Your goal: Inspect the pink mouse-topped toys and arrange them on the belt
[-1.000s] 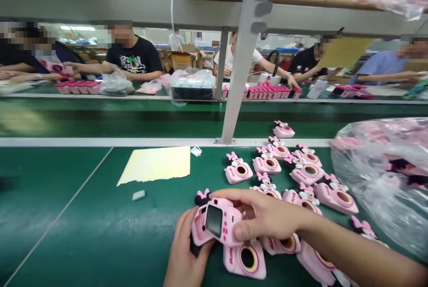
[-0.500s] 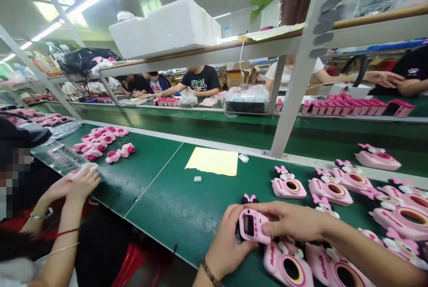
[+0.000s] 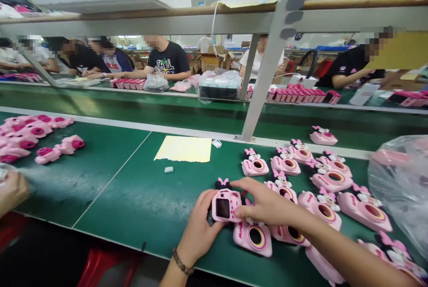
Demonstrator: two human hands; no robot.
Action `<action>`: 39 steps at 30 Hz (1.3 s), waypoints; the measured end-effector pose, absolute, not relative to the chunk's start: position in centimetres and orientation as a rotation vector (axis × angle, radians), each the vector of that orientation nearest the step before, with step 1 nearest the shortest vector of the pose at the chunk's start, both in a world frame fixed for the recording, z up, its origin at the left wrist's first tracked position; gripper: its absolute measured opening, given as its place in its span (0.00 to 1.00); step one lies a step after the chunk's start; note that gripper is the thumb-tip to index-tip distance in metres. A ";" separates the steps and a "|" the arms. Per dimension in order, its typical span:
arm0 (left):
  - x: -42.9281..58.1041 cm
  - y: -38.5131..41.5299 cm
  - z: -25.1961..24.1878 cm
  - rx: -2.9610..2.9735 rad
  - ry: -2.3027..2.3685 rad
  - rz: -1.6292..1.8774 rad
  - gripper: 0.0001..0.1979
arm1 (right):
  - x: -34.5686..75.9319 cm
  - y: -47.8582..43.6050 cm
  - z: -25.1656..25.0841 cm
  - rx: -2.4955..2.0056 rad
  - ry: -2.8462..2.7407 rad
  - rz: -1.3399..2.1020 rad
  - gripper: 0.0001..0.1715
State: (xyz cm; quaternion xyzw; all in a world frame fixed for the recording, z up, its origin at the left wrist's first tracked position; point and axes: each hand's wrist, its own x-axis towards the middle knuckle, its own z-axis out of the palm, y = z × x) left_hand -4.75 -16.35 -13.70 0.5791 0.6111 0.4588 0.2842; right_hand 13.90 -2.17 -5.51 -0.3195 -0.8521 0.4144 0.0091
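Head view: a glossy pink plastic toy camera [image 3: 232, 210], its dark rectangular screen facing the wearer, sits in 2 hands at the near edge of a green bench mat [image 3: 117, 189]. The left hand [image 3: 199, 229] cups it from below and the side, fingers curled; the right hand [image 3: 267, 204] lies spread across its upper right edge. (A brown beaded bracelet [image 3: 182, 262] circles the left wrist.) More pink toy cameras [image 3: 255, 239] lie just beside it. Gripping by the edges seems best, keeping the screen clear.
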 end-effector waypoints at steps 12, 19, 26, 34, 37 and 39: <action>-4.5 -17.5 -11.2 1.653 1.703 1.097 0.34 | 13.5 -2.9 -5.2 -0.858 -2.436 1.596 0.31; -3.5 -16.0 -10.8 1.538 1.706 1.056 0.37 | 13.6 -2.7 -7.8 -0.911 -2.360 1.571 0.25; -3.5 -15.2 -11.8 1.507 1.656 1.287 0.31 | 13.5 -2.8 -8.4 -0.945 -2.121 1.881 0.30; -3.4 -14.4 -11.6 1.411 1.548 1.288 0.33 | 13.9 -3.0 -6.3 -0.929 -2.361 1.453 0.21; -3.3 -13.8 -11.2 1.443 1.584 1.264 0.30 | 13.8 -2.9 -6.7 -0.949 -2.373 1.398 0.21; -3.1 -13.5 -11.1 1.470 1.616 1.264 0.28 | 13.7 -3.0 -7.2 -0.959 -2.356 1.385 0.20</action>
